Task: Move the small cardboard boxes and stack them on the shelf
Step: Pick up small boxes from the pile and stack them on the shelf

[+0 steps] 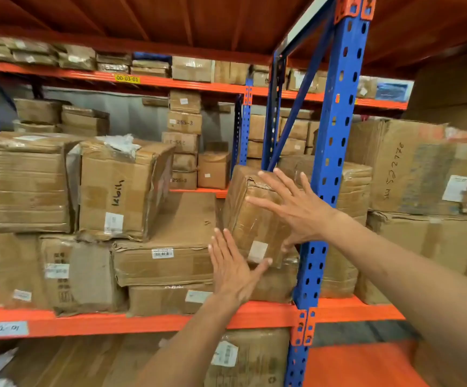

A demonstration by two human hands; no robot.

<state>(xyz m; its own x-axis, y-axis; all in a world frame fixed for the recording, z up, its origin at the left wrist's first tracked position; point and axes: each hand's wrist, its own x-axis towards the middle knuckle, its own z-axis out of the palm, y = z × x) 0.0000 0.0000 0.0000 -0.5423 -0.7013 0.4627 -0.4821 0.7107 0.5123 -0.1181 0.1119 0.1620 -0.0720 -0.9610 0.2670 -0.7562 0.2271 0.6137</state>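
Hands flat against small box (254, 219) on shelf (148, 319). Left hand (233, 270) open, fingers straight at lower edge. Right hand (299, 209) spread wide on front. Box tilted atop flat cartons (165, 252), beside blue post (330, 174).

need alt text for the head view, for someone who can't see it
Both hands, the left hand and right hand, press with straight fingers against a tilted, taped cardboard box on a shelf with an orange beam, beside a blue upright. Worn cardboard boxes crowd the racks around it.
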